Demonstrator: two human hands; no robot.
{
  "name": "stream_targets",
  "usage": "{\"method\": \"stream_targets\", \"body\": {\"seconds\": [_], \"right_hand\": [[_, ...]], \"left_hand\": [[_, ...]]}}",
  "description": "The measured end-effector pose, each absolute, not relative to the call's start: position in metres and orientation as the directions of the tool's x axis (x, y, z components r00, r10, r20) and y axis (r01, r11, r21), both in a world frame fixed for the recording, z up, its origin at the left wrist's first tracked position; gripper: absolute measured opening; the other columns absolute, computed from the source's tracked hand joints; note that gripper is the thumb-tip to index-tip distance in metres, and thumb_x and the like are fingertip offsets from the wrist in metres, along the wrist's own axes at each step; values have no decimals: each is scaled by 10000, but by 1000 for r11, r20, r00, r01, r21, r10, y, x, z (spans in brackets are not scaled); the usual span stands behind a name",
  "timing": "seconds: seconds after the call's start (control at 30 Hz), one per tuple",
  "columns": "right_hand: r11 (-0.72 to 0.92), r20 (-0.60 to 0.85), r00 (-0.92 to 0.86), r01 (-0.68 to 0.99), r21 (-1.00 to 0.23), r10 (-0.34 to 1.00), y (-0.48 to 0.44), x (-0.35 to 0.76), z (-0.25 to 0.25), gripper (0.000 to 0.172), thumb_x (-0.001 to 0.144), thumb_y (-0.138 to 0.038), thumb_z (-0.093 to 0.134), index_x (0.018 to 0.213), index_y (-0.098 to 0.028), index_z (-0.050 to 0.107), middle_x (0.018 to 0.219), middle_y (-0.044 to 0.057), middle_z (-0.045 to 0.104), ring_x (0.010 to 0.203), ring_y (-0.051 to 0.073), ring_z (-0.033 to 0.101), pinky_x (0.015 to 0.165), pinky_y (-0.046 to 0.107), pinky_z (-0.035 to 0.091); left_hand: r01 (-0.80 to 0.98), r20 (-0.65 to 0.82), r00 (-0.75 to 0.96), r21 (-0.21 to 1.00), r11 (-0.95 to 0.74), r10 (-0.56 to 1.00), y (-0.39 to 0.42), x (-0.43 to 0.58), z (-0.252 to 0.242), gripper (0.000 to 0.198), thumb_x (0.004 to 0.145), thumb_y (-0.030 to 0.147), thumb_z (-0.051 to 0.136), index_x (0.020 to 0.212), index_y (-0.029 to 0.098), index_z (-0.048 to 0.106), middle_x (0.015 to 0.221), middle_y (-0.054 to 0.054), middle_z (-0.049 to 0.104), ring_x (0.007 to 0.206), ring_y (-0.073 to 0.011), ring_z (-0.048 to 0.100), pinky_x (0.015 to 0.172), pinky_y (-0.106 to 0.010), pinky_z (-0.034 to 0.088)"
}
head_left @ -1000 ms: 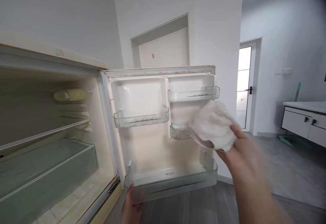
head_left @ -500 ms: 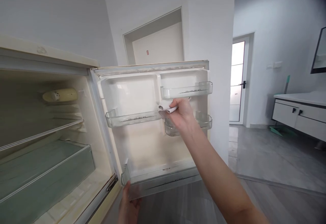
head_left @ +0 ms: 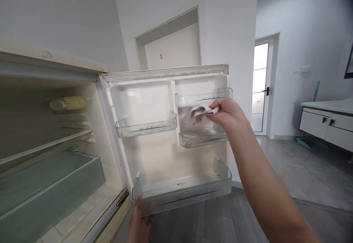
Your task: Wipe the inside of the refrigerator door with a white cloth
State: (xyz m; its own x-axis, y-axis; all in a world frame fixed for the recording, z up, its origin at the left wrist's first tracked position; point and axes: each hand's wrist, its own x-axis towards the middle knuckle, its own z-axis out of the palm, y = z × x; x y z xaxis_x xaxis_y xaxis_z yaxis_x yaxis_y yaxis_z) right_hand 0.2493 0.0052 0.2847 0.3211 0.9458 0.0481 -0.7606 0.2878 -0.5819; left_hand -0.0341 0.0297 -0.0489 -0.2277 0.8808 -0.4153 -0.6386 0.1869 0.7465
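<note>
A pale cloth (head_left: 202, 112), bunched and partly hanging, is pinched in my right hand (head_left: 227, 113). That hand is in front of the right side of the open fridge door (head_left: 162, 154), between the upper right door bin (head_left: 202, 99) and the middle right door bin (head_left: 202, 140). Near the bottom, my left hand (head_left: 140, 217) grips the left corner of the long lower door bin (head_left: 187, 197), thumb in front and fingers below. On the door's left side is another clear bin (head_left: 146, 128). All these bins look see-through.
Left of the door stands the fridge interior, with a glass shelf (head_left: 46, 145), a greenish drawer (head_left: 55, 184) and a yellowed lamp cover (head_left: 67, 104). Behind the door is a wall with a niche (head_left: 173, 48). Far right are a vanity cabinet (head_left: 327, 125) and a green dustpan (head_left: 305, 142).
My right hand has moved right with the cloth, from the door's middle divider to the space under the upper right bin. The cloth has spread out more. My left hand stays at the lower bin.
</note>
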Motion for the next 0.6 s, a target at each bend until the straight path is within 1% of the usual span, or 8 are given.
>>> {"method": "stream_targets", "body": {"seconds": [0.07, 0.13, 0.23, 0.27, 0.33, 0.43, 0.5, 0.6], "right_hand": [[310, 10, 376, -748, -587, 927, 0, 262, 286, 448, 492, 38, 386, 860, -216, 378, 828, 4, 422, 617, 117, 491, 563, 371, 576], [322, -15, 408, -741, -589, 913, -6, 273, 286, 481, 534, 42, 391, 958, -185, 420, 886, 38, 473, 658, 133, 534, 566, 365, 580], [350, 2, 439, -713, -607, 899, -14, 278, 276, 463, 615, 39, 403, 1047, -119, 457, 955, 102, 540, 758, 174, 598, 560, 346, 588], [384, 29, 465, -692, -612, 885, -15, 276, 270, 438, 634, 41, 407, 1039, -112, 474, 956, 106, 556, 785, 179, 612, 570, 328, 591], [493, 84, 569, -619, -612, 818, -18, 268, 253, 375, 657, 44, 433, 978, -131, 512, 928, 80, 583, 817, 170, 627, 611, 279, 593], [602, 110, 706, -498, -624, 699, -18, 253, 229, 268, 668, -4, 536, 884, -161, 543, 884, 36, 602, 832, 163, 630, 672, 259, 592], [606, 115, 717, -479, -635, 688, -16, 245, 220, 209, 684, -73, 592, 867, -168, 559, 894, 37, 613, 846, 177, 628, 693, 283, 593], [637, 168, 717, -456, -621, 676, -4, 239, 218, 157, 731, -163, 590, 886, -184, 573, 944, 38, 626, 896, 173, 620, 726, 284, 578]], "left_hand": [[-651, -432, -216, 732, 201, 875, 26, -32, -41, 482, 612, 484, 685, 1055, 337, 565, 1132, -26, 616, 1139, -269, 565, 1103, -481, 337], [-654, -431, -220, 731, 196, 875, 24, -32, -36, 474, 614, 470, 686, 1051, 326, 568, 1107, -24, 622, 1058, -250, 597, 1093, -477, 346], [-661, -448, -216, 721, 208, 867, 24, -34, -36, 455, 620, 471, 683, 1035, 323, 569, 1070, -16, 621, 982, -229, 611, 1086, -470, 351], [-662, -459, -211, 717, 219, 863, 25, -34, -37, 452, 625, 471, 679, 1038, 327, 564, 1065, -15, 619, 982, -227, 610, 1082, -465, 354], [-659, -472, -204, 714, 237, 858, 26, -36, -40, 463, 631, 473, 675, 1053, 333, 549, 1067, -14, 616, 1007, -230, 602, 1079, -459, 356], [-651, -471, -202, 720, 242, 858, 27, -37, -44, 495, 623, 498, 674, 1066, 317, 547, 1100, -28, 617, 1062, -246, 587, 1075, -458, 362], [-650, -452, -194, 724, 231, 871, 27, -38, -45, 512, 617, 521, 672, 1068, 308, 555, 1143, -32, 611, 1094, -254, 576, 1082, -451, 359], [-653, -443, -186, 723, 226, 877, 24, -37, -41, 519, 623, 506, 671, 1092, 326, 543, 1185, -27, 593, 1155, -262, 547, 1108, -449, 330]]}}
